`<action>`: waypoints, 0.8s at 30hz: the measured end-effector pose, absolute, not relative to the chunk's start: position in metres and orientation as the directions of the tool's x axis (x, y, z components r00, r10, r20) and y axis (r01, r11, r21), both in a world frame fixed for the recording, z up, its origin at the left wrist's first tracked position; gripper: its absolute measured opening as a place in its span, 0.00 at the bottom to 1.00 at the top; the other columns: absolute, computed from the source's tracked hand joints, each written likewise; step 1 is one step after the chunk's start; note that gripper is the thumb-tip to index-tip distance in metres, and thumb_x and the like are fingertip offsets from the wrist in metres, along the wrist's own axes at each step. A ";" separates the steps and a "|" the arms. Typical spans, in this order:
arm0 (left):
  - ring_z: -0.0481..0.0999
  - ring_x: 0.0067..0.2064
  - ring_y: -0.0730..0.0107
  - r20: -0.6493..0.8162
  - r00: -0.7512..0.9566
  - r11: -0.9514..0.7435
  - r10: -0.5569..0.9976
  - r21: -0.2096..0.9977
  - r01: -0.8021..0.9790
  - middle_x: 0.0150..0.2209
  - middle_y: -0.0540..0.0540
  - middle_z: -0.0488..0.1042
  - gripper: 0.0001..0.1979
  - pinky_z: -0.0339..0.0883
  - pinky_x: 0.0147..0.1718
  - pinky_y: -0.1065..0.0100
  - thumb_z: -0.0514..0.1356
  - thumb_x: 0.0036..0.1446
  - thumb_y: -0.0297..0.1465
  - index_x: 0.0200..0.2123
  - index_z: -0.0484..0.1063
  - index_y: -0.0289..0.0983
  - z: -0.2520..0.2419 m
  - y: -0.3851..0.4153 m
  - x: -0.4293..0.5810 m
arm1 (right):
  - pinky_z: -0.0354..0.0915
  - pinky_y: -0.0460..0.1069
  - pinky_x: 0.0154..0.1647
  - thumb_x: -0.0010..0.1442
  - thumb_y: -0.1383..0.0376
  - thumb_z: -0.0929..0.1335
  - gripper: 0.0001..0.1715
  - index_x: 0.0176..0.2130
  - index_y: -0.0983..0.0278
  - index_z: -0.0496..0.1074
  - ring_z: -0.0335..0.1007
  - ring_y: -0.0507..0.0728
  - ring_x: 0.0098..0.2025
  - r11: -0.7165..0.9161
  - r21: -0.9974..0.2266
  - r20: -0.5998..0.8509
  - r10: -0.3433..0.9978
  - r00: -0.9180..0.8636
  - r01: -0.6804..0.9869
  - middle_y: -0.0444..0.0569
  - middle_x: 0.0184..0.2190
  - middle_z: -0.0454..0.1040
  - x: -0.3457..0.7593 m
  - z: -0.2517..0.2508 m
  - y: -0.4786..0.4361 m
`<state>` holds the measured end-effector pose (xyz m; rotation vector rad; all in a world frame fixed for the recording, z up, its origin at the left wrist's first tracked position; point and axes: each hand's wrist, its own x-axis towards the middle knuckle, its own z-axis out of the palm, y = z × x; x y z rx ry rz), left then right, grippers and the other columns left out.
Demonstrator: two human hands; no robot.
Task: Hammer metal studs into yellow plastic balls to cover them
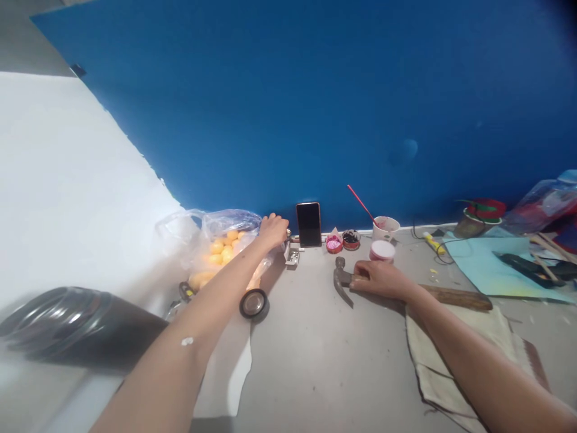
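Observation:
My left hand (pixel 273 231) reaches to the back of the table, beside a clear plastic bag (pixel 234 219) of yellow-orange pieces. Its fingers are curled, and whatever they hold is too small to make out. Just below them sits a small box (pixel 292 257) with bits inside. My right hand (pixel 376 280) is closed round the handle of a claw hammer (pixel 341 278), close behind the metal head. The hammer lies low over the grey table (pixel 315 355), its head to the left and its wooden handle passing under my wrist.
A phone (pixel 309 224) stands against the blue wall. Right of it are pots of pink (pixel 334 243) and dark paint (pixel 351 239), a cup (pixel 386 228) with a red stick and a pink-lidded tub (pixel 382 251). A folded cloth (pixel 451 355) lies right, a round black-rimmed item (pixel 253 304) left.

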<state>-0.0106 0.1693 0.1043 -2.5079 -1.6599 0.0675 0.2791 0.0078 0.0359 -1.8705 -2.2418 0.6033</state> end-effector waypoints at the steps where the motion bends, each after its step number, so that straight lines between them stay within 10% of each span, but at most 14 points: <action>1: 0.67 0.55 0.49 0.020 0.393 -0.387 0.919 -0.132 0.913 0.45 0.36 0.78 0.08 0.59 0.52 0.55 0.60 0.59 0.27 0.40 0.78 0.38 0.103 0.169 -0.009 | 0.54 0.49 0.31 0.59 0.48 0.68 0.19 0.38 0.61 0.73 0.73 0.60 0.36 0.137 -0.399 -0.133 0.970 -0.205 0.907 0.51 0.36 0.80 0.279 0.035 0.008; 10: 0.77 0.53 0.57 -0.090 0.364 -0.371 0.927 -0.091 0.924 0.56 0.39 0.74 0.19 0.74 0.51 0.51 0.62 0.66 0.38 0.56 0.72 0.36 0.099 0.170 -0.004 | 0.55 0.49 0.32 0.59 0.48 0.69 0.19 0.38 0.60 0.72 0.74 0.60 0.37 0.139 -0.407 -0.137 0.968 -0.211 0.903 0.49 0.36 0.80 0.280 0.035 0.008; 18: 0.80 0.49 0.63 0.081 0.330 -0.337 0.941 0.101 0.936 0.50 0.42 0.82 0.16 0.69 0.47 0.68 0.59 0.65 0.34 0.54 0.76 0.40 0.153 0.171 -0.019 | 0.54 0.49 0.31 0.58 0.47 0.69 0.19 0.36 0.60 0.70 0.73 0.60 0.36 0.131 -0.420 -0.143 0.968 -0.208 0.898 0.50 0.34 0.79 0.280 0.035 0.009; 24: 0.81 0.46 0.52 0.125 0.050 -0.056 0.991 0.041 0.998 0.43 0.35 0.82 0.09 0.70 0.46 0.61 0.61 0.60 0.31 0.41 0.81 0.37 0.193 0.171 -0.086 | 0.55 0.49 0.31 0.57 0.47 0.69 0.19 0.33 0.59 0.69 0.73 0.60 0.35 0.118 -0.451 -0.142 0.969 -0.201 0.885 0.48 0.31 0.77 0.280 0.035 0.010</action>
